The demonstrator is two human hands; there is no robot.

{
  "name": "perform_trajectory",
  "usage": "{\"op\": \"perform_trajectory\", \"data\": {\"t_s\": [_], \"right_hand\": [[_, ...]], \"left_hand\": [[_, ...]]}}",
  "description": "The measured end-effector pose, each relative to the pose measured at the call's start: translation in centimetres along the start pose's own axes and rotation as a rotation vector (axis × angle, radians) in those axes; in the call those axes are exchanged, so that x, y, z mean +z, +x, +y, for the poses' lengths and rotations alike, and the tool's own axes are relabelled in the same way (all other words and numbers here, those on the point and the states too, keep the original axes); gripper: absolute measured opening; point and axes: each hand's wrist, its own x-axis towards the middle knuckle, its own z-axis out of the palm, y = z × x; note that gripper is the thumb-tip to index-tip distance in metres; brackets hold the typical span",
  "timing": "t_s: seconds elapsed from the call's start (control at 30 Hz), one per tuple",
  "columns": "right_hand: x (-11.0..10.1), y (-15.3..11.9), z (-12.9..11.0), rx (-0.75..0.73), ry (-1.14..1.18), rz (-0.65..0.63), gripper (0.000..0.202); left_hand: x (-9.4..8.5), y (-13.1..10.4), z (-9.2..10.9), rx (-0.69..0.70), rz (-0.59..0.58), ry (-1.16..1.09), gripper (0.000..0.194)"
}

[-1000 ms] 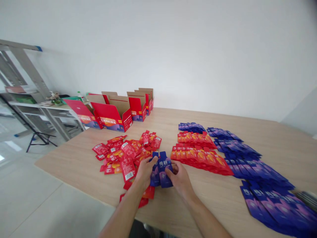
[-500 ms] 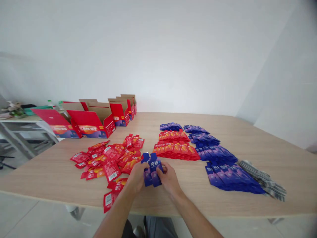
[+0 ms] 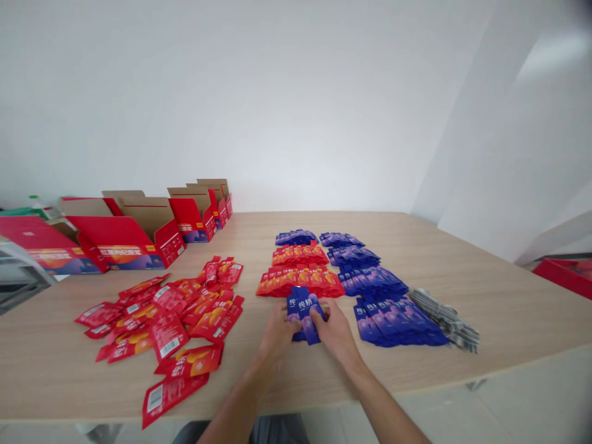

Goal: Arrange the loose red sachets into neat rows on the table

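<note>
Two or more blue sachets [image 3: 305, 311] overlap like a small fan between my hands, printed side up. My left hand [image 3: 281, 327] grips their left edge with the thumb on top. My right hand [image 3: 330, 322] is closed on the right edge, its thumb pressed on the front sachet. Just beyond them lies a row of overlapping red sachets [image 3: 298, 281], with a second red row [image 3: 300, 254] behind it. To the right, blue sachets [image 3: 395, 320] lie in several fanned rows. A loose heap of red sachets [image 3: 169, 327] spreads over the table on the left.
Several open red cartons [image 3: 124, 243] stand along the table's [image 3: 259, 394] back left. Striped grey gloves or cloth [image 3: 446, 319] lie beside the nearest blue row. A red box [image 3: 567, 274] shows at the far right edge. A white wall rises behind.
My view has turned to the right. Both hands, still holding the blue sachets, have moved rightward from the red heap, and the sachets now overlap more closely.
</note>
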Motion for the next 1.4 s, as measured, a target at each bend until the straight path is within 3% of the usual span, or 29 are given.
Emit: {"op": "perform_trajectory", "data": {"t_s": [0.13,0.4,0.6,0.77,0.83,0.97,1.1,1.4], "right_hand": [[-3.8,0.8,0.5,-0.031,-0.138,0.068,0.031],[-11.8,1.4,2.9,-0.072,-0.239,0.069,0.044],[-18.7,1.5,4.8,-0.026,-0.205,-0.020,0.059],[-23.3,1.8,6.5,-0.053,-0.179,-0.060,0.053],[-24.8,1.9,6.8,-0.058,-0.207,-0.055,0.049],[-27.3,1.9,7.4,-0.069,-0.223,-0.042,0.041],[-29.1,1.8,8.8,-0.117,-0.250,-0.016,0.037],[-30.3,1.4,11.2,-0.183,-0.531,-0.005,0.037]], "left_hand": [[4.2,0.6,-0.8,-0.034,-0.047,-0.035,0.048],[12.1,0.9,-2.7,0.082,-0.164,-0.032,0.051],[17.9,0.8,-3.7,0.064,-0.198,-0.073,0.075],[21.9,1.0,-4.6,0.086,-0.187,0.067,0.053],[23.2,1.1,-5.0,0.085,-0.215,0.087,0.054],[25.3,1.3,-6.1,0.080,-0.293,0.080,0.063],[26.5,1.3,-7.2,0.160,-0.300,0.156,0.060],[26.0,0.7,-6.1,0.483,-0.156,0.725,0.049]]}}
